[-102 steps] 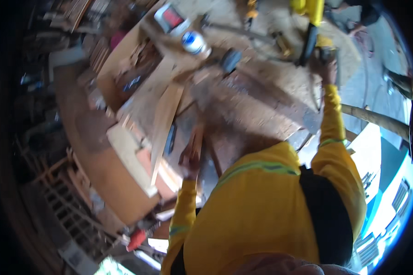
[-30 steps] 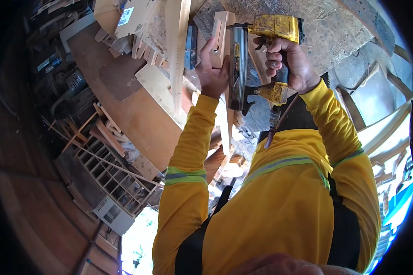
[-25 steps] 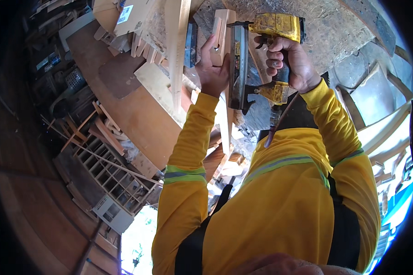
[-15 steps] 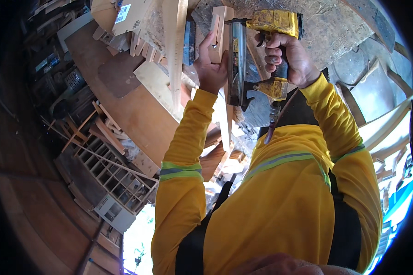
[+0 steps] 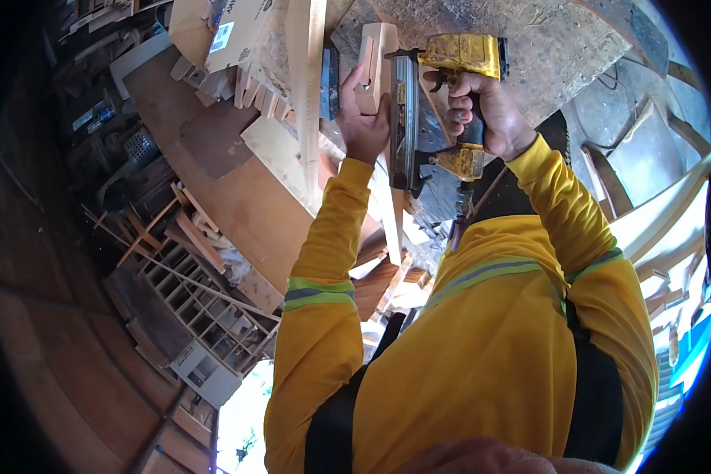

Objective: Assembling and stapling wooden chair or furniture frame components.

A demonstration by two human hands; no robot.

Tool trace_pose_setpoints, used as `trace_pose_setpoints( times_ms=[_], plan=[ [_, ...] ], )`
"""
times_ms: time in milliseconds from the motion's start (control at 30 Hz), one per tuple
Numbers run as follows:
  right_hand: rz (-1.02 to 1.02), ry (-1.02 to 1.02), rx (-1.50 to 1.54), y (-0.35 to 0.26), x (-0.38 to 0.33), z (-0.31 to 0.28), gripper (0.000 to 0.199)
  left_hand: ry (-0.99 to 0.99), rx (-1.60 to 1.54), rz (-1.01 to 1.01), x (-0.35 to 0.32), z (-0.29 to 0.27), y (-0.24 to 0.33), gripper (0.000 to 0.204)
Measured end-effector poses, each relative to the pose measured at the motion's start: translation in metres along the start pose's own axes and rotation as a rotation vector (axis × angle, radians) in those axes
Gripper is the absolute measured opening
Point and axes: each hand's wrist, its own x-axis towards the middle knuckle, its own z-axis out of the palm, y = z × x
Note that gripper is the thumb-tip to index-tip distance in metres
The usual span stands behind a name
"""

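A yellow and black nail gun (image 5: 462, 54) with a long grey magazine (image 5: 404, 118) is in my right hand (image 5: 498, 114), fingers wrapped round its dark grip. Its nose is close to the right side of a pale wooden block (image 5: 379, 59) that has a slot in it; whether they touch I cannot tell. On the block's near end my left hand (image 5: 363, 126) is closed, with fingers along its left side and the thumb on the right. From the bottom of the gun's handle, an air hose fitting (image 5: 462, 201) runs down toward my waist.
A long upright board (image 5: 304, 95) stands just left of my left hand. Beyond it are a cardboard box (image 5: 241, 35) and several short wood offcuts (image 5: 261, 96). The worn worktop (image 5: 545, 55) spreads out ahead. A brown panel (image 5: 245, 213) slants across the left, near a wooden lattice (image 5: 205, 304).
The nail gun and my right hand have shifted a little left and nearer to me. My left hand still holds the block. The whole view has shifted slightly.
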Motion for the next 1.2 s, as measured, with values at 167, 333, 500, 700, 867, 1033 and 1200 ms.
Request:
trace_pose_setpoints(
  times_ms=[167,333,500,700,867,1033,1200],
  plan=[
    [0.026,-0.042,-0.035,-0.003,0.003,-0.001,0.029,-0.017,0.019,-0.014,-0.001,-0.002,-0.003,0.062],
    [0.021,-0.043,-0.062,-0.002,0.000,0.002,0.028,-0.027,0.031,-0.004,0.004,-0.002,0.002,0.063],
    [0.017,-0.019,-0.054,0.000,0.000,0.003,0.028,0.091,-0.041,-0.118,0.003,-0.002,0.008,0.061],
    [0.015,-0.073,-0.043,0.001,0.000,0.004,0.028,-0.115,0.071,-0.256,0.000,-0.007,-0.002,0.052],
    [-0.002,-0.029,-0.070,0.003,-0.001,0.004,0.029,-0.069,0.126,-0.119,-0.003,-0.002,-0.016,0.048],
    [0.013,-0.022,-0.101,0.001,0.000,0.004,0.027,-0.060,0.108,-0.109,-0.004,-0.003,-0.016,0.047],
    [-0.028,-0.009,-0.061,0.007,-0.003,0.003,0.031,-0.087,0.051,-0.226,-0.002,-0.005,-0.010,0.044]
  ],
)
